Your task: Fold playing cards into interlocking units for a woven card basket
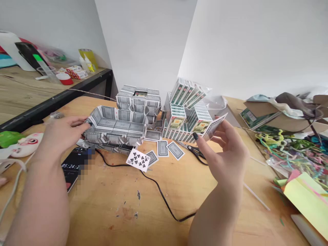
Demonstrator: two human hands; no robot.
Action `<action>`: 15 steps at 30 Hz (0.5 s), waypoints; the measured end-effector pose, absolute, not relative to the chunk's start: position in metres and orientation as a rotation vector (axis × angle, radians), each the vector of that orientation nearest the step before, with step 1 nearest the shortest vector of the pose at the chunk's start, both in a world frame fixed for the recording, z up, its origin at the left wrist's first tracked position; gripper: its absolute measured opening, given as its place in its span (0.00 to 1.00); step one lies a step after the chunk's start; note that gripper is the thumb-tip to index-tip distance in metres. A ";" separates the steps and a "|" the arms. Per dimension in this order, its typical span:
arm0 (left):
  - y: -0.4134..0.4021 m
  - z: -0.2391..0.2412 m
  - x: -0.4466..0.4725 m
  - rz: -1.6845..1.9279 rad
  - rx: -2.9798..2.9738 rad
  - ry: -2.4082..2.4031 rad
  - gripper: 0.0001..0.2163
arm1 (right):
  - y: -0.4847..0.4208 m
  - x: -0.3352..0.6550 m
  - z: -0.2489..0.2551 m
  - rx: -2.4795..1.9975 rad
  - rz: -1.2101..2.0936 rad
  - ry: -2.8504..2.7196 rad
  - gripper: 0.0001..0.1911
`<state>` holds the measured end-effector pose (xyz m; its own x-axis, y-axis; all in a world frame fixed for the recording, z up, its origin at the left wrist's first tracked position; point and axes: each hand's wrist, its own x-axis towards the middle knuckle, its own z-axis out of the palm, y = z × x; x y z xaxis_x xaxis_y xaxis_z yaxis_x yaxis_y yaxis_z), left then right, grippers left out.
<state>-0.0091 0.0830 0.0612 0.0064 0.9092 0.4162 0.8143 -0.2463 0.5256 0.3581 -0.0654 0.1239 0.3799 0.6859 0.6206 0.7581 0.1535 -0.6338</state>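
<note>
My left hand [63, 135] pinches the left end of an open box folded from playing cards [118, 126], which tilts toward me. On the right, my right hand [227, 148] holds a playing card [215, 125] between thumb and fingers, patterned back showing. A ten of clubs [138, 160] leans face out by the box's front right corner. Several loose cards, one of them a face-down card [175, 150], lie to its right. Behind the box stands a second card-built box [138, 99]. Stacked green-and-white card packs [183, 116] rise just left of my right hand.
Black scissors [197, 153] lie below the packs. A black cable [159, 186] crosses the wooden table [102, 218]. Beside my left forearm is a phone [74, 167] showing a timer. Tangled colourful strings [294, 153] and yellow paper [307, 194] fill the right side. A shelf [25, 89] holds bottles.
</note>
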 end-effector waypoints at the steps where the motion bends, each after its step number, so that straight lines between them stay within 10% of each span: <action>1: 0.089 0.053 -0.018 1.061 2.114 1.843 0.16 | -0.065 0.358 0.124 -1.548 -0.081 -1.337 0.27; 15: 0.056 0.086 0.035 1.212 2.301 1.927 0.18 | -0.060 0.356 0.121 -1.576 -0.116 -1.386 0.28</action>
<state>0.0347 0.0563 0.0863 0.0130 0.8087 0.5880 0.8801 -0.2884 0.3773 0.3557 -0.0600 0.1213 0.3400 0.6974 0.6308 0.7925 0.1486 -0.5915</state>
